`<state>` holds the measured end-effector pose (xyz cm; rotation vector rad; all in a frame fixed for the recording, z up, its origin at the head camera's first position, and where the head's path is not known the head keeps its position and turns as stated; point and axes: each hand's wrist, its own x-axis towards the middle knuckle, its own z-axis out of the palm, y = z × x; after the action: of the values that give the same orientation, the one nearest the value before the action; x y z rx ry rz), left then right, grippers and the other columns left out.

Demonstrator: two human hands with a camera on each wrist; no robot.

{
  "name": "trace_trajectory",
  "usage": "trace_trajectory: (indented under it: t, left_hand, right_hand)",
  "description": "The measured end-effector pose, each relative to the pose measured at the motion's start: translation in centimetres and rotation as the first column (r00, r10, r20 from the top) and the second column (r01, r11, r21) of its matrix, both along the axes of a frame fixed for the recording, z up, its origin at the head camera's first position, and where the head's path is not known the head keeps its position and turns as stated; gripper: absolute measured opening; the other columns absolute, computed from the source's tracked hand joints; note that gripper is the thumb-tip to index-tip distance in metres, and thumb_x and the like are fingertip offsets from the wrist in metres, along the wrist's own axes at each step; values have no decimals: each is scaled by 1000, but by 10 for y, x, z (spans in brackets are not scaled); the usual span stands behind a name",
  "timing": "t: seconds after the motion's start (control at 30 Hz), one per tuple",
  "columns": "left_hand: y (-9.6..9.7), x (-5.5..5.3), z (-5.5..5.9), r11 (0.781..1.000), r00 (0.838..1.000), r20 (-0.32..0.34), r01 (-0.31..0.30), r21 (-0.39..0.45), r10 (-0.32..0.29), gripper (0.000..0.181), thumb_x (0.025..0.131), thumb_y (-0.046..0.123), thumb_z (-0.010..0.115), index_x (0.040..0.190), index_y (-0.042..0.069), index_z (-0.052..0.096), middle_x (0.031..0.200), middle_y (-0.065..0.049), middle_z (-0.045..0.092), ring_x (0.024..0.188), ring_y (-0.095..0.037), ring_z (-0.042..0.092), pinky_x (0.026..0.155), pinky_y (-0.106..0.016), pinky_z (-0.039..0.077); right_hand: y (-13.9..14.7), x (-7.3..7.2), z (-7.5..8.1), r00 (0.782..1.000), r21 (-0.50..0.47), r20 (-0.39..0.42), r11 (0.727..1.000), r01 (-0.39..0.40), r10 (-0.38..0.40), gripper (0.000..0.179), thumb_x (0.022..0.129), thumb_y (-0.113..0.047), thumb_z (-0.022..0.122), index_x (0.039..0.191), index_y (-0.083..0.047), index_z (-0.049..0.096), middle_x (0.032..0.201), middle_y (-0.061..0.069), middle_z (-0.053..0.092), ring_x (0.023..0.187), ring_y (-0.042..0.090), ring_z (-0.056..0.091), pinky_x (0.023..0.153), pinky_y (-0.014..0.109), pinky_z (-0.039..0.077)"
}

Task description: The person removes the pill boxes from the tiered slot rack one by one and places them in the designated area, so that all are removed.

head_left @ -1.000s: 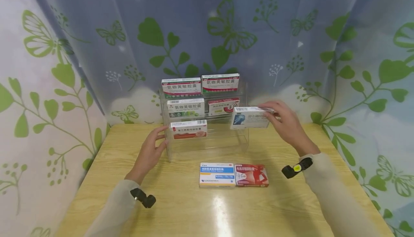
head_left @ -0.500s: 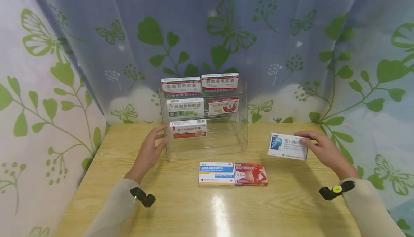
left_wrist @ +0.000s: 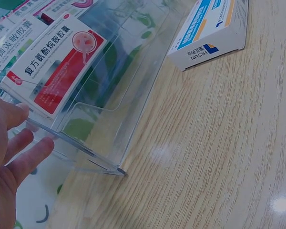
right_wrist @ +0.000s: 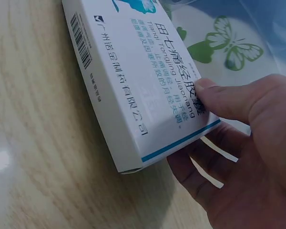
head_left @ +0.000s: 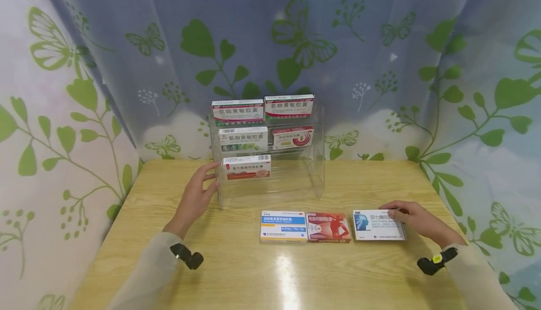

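Observation:
A white medicine box with a blue head picture (head_left: 374, 229) is down at the tabletop, face up, just right of a red medicine box (head_left: 328, 228). My right hand (head_left: 416, 218) pinches its right end, thumb (right_wrist: 224, 98) on the printed face and fingers underneath. The left hand (head_left: 192, 202) touches the left side of a clear acrylic display stand (head_left: 293, 185) with spread fingertips at the panel's edge. Near that hand, a white-and-red medicine box (left_wrist: 57, 64) leans in the stand's lowest tier. A blue-and-white medicine box (head_left: 282, 227) lies left of the red one.
Two medicine boxes fill the top tier, one of them green-and-pink edged (head_left: 289, 108). The middle tier holds a green-and-white box (head_left: 243, 139) and a red-and-white box (head_left: 293, 138). A patterned curtain (head_left: 372, 65) hangs behind the wooden table (head_left: 236, 272).
My right hand has carried the white box from the stand's lower right side out to the right, then down to the table beside the red box. The left hand stays at the stand.

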<state>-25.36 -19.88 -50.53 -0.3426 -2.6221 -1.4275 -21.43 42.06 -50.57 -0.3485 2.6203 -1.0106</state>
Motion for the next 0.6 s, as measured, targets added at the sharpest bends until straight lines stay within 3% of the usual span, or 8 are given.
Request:
trace_trajectory:
  t: [0.27,0.43,0.6]
  left_hand:
    - [2,0,0,1000,1000,11,-9,20,8,55,111,5,61,163,17,45,170,-19,40,144,-45,57,105,-62,61]
    - [2,1,1,1000,1000,20,-15,22,14,55,112,6,61,163,18,45,170,-18,40,145,-45,56,106,-62,61]
    - [1,1,1,1000,999,33,-13,13,13,54,112,7,60,163,18,45,171,-19,40,146,-45,55,107,-64,60]
  right_hand:
    - [-11,1,-15,994,56,-107,998,21,-15,30,114,-19,61,135,-3,74,138,25,70,116,27,67,88,27,56]
    - [-19,1,-17,991,67,-123,996,58,-49,30,111,-23,66,132,-4,75,132,20,73,103,16,66,83,25,55]
    - [-22,0,-19,992,87,-112,993,74,-64,30,111,-24,67,131,-4,76,131,20,73,104,18,65,83,27,54]
